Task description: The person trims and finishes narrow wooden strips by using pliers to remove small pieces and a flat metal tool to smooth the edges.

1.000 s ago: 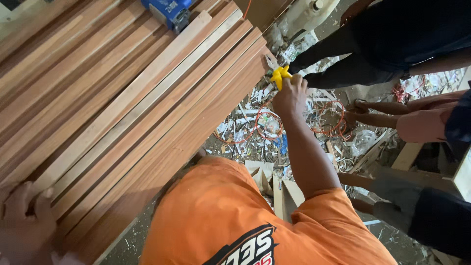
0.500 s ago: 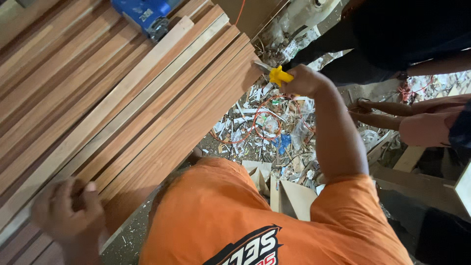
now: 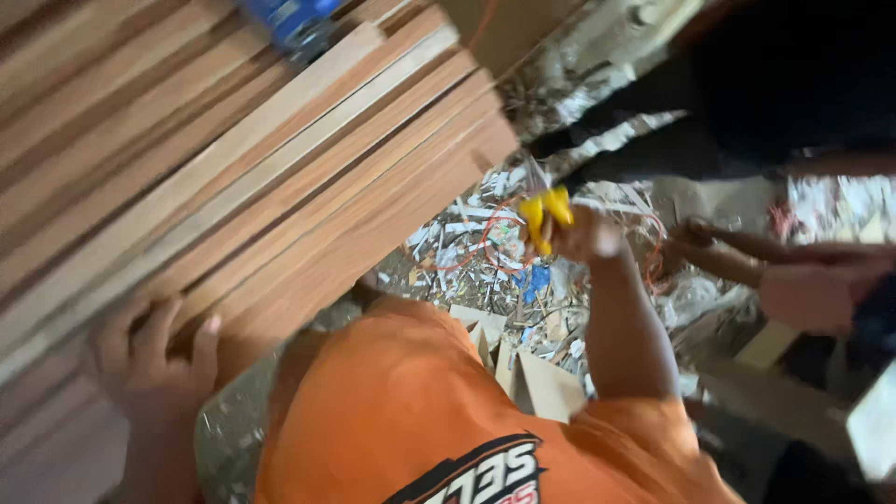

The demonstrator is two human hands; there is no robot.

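My left hand (image 3: 154,359) rests with spread fingers on the near end of a stack of long reddish wooden slats (image 3: 233,177) that runs diagonally across the left of the view. My right hand (image 3: 586,233) is raised off the slats' far corner and is closed on a small yellow-handled tool (image 3: 544,213); the tool's tip is too blurred to make out. My orange shirt (image 3: 420,411) fills the lower middle.
A blue power tool (image 3: 299,23) lies on the slats at the top. Wood scraps, shavings and an orange cord (image 3: 485,252) litter the floor. Another person in dark clothes (image 3: 793,84) stands at the right, a hand (image 3: 807,294) near pale wood offcuts.
My right hand with the yellow tool has come away from the slats' corner, lower and to the right. My left hand has moved up along the slats and opened flat on them.
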